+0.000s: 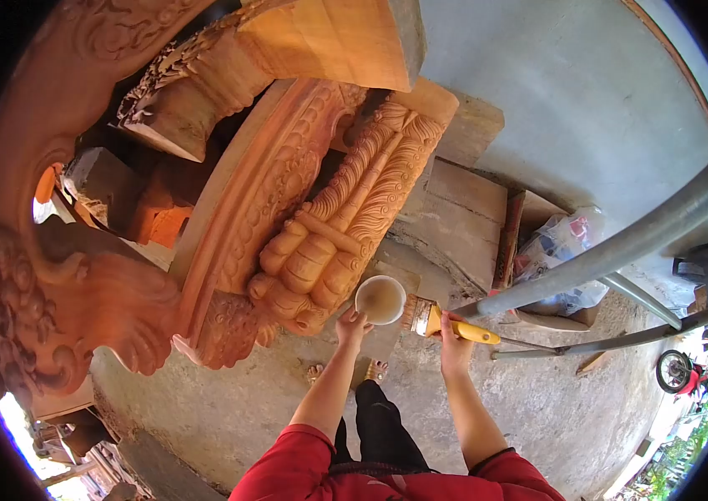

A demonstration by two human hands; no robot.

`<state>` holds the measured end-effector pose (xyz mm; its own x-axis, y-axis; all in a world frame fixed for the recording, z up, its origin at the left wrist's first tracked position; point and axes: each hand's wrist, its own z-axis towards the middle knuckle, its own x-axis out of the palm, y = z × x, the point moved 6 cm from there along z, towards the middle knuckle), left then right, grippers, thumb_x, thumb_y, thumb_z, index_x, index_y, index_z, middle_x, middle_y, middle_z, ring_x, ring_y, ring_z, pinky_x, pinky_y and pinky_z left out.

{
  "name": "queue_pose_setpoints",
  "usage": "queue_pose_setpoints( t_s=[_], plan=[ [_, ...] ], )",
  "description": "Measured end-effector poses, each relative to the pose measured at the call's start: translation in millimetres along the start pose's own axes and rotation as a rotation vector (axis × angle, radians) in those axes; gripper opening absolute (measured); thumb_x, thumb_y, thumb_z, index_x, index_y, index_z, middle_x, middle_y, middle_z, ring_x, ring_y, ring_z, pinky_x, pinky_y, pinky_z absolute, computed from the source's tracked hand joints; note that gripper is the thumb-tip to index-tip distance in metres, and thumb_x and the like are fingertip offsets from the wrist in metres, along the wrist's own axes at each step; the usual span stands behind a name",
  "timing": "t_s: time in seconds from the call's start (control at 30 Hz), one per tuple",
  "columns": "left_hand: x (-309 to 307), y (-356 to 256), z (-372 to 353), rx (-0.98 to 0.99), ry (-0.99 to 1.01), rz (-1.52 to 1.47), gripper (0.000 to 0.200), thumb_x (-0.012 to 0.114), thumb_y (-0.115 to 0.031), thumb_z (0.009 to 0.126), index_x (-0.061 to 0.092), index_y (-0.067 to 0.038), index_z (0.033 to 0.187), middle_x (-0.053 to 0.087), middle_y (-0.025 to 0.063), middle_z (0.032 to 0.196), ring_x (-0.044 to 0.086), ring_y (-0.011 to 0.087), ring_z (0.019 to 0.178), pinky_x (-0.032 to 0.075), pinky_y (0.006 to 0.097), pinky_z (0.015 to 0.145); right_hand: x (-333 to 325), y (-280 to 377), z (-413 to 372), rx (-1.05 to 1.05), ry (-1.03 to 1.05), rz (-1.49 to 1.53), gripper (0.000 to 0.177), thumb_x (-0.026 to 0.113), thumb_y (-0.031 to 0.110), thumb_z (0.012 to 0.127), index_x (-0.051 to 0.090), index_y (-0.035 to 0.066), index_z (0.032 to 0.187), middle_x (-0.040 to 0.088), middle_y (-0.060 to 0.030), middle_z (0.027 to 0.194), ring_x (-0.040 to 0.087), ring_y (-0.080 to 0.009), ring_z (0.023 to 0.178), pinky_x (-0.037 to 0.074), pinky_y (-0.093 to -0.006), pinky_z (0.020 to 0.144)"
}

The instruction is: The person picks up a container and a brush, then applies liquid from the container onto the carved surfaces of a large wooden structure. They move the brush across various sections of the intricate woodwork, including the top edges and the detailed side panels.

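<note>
My left hand (pixel 354 325) grips the rim of a white cup (pixel 381 300) that holds a cloudy, tan liquid. In my right hand (pixel 456 346) is a wide paintbrush (pixel 472 332) with a yellow handle, its bristles pointing left toward the cup, close beside its rim. Just beyond the cup lies a carved wooden leg (pixel 345 225) with a clawed foot and flowing grooves. Next to it on the left rests a long carved wooden rail (pixel 262 184). My fingers partly hide the cup's near edge.
A large carved wooden frame (pixel 45 242) curves along the left, with another wood block (pixel 320 37) at the top. Metal pipes (pixel 621 250) cross on the right, near a box with plastic bags (pixel 566 246). A motorbike wheel (pixel 672 371) shows far right on the concrete floor (pixel 537 409).
</note>
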<state>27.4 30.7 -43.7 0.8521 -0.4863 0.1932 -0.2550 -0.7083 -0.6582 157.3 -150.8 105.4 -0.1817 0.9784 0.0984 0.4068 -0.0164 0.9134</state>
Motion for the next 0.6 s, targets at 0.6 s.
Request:
queue_pose_setpoints(
  t_s=[0.6],
  plan=[
    [-11.6, 4.6, 1.7, -0.108, -0.042, -0.024, 0.038, 0.061, -0.02, 0.079, 0.049, -0.01, 0.114, 0.054, 0.0062, 0.101, 0.056, 0.0234, 0.088, 0.05, 0.0376, 0.072, 53.9, -10.7, 47.3, -0.685, 0.195, -0.611, 0.028, 0.059, 0.005, 0.076, 0.055, 0.007, 0.103, 0.051, -0.0186, 0.114, 0.054, -0.0313, 0.099, 0.045, -0.0338, 0.081]
  ],
)
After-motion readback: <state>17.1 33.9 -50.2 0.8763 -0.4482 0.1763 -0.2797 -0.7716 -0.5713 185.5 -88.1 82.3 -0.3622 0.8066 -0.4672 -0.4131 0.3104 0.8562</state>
